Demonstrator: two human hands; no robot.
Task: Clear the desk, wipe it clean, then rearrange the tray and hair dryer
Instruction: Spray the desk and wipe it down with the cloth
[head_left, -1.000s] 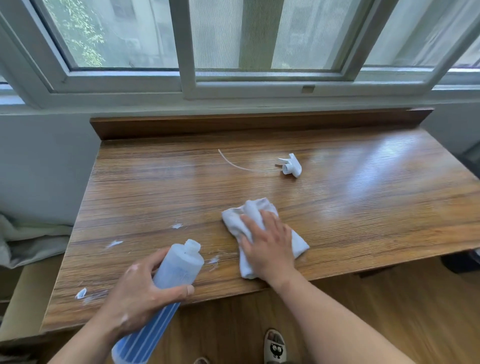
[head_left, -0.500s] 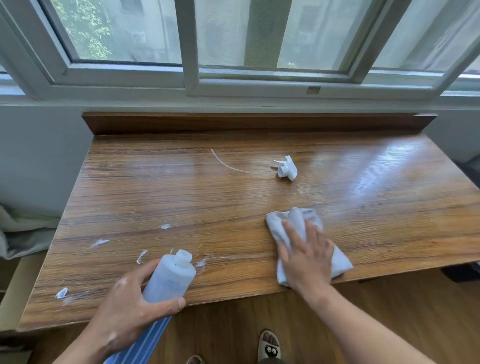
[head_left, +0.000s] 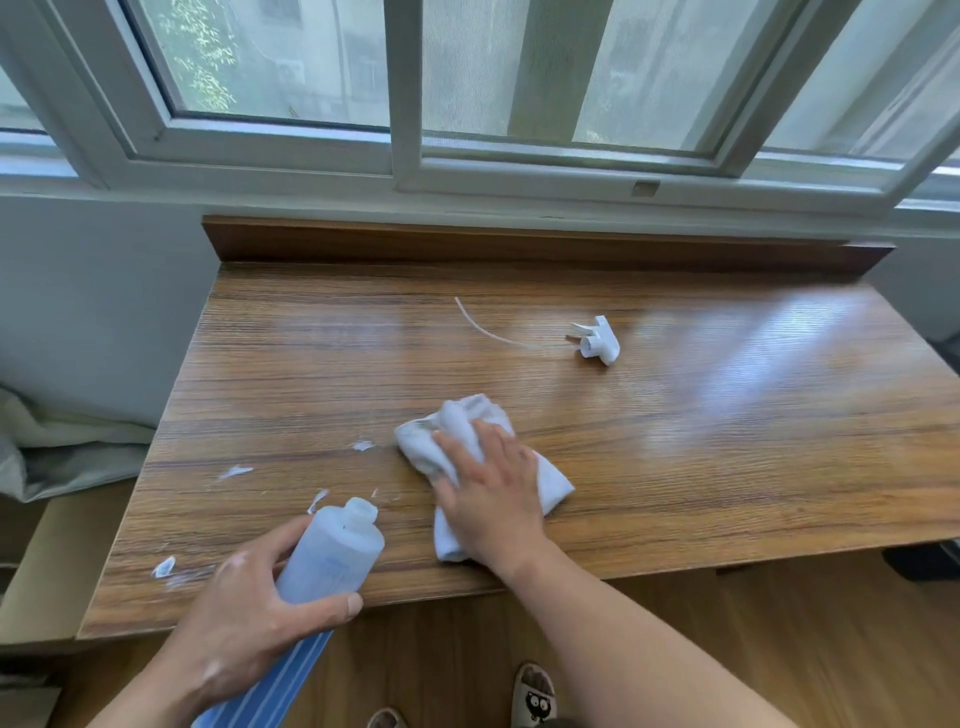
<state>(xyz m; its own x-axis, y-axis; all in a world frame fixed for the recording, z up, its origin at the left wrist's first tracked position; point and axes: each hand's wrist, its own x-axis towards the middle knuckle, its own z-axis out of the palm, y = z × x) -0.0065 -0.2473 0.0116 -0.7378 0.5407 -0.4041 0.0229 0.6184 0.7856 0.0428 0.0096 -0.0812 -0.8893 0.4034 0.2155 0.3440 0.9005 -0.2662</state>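
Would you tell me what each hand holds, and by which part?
Left hand grips the bottle around its body; right hand presses flat on the cloth.

Wooden bench carries white cloth, detached spray head (thin tube attached), white smears front-left.

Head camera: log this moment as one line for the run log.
stage: wipe; left hand: grips open bottle; right hand: presses cloth on desk; spray head: lies apart on desk; white smears: left of cloth
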